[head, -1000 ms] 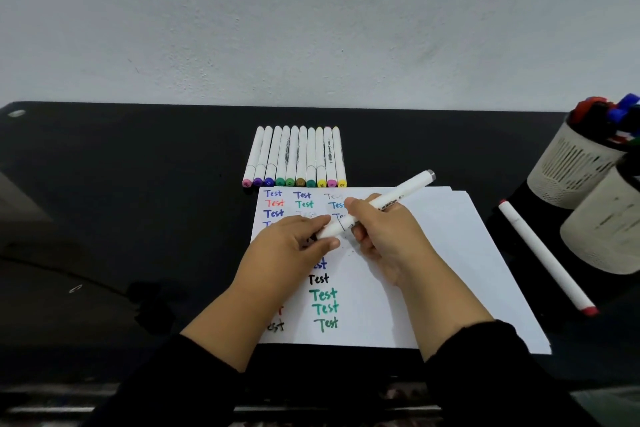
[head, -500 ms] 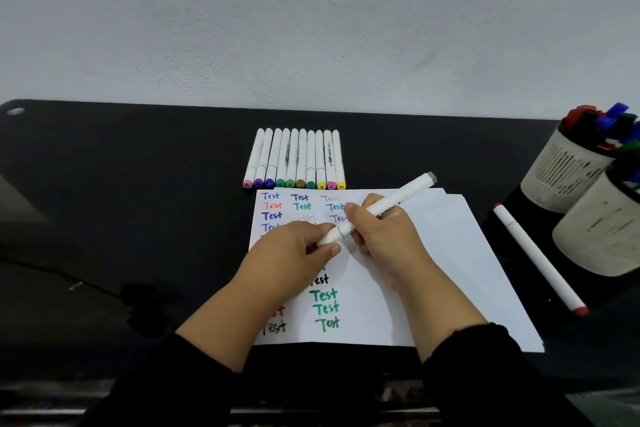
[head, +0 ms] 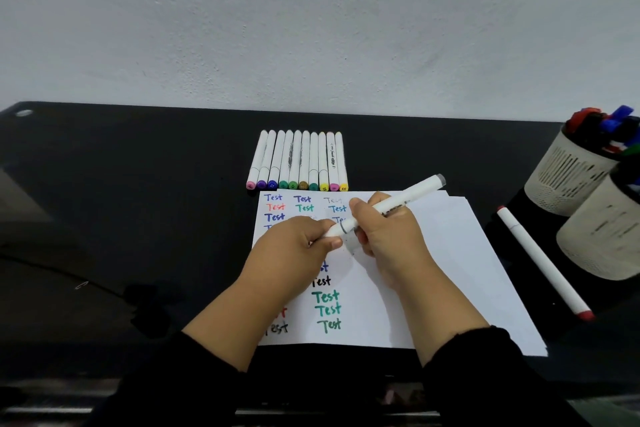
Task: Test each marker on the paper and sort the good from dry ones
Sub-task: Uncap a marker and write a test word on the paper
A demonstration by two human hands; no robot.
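A white marker with a grey end (head: 398,201) lies slanted above the white paper (head: 443,253). My right hand (head: 388,236) grips its barrel. My left hand (head: 294,250) pinches its lower end, the cap, between thumb and fingers. The paper carries several coloured "Test" words; my hands hide some of them. A row of several white markers with coloured caps (head: 298,161) lies side by side just behind the paper.
A single white marker with a red cap (head: 543,260) lies on the black table (head: 138,201) to the right of the paper. Two pale pen cups (head: 568,177) with markers stand at the far right. A white wall rises behind the table.
Both hands stay on the marker. My left hand's grip has slid slightly along its lower end; the marker's slant is almost the same.
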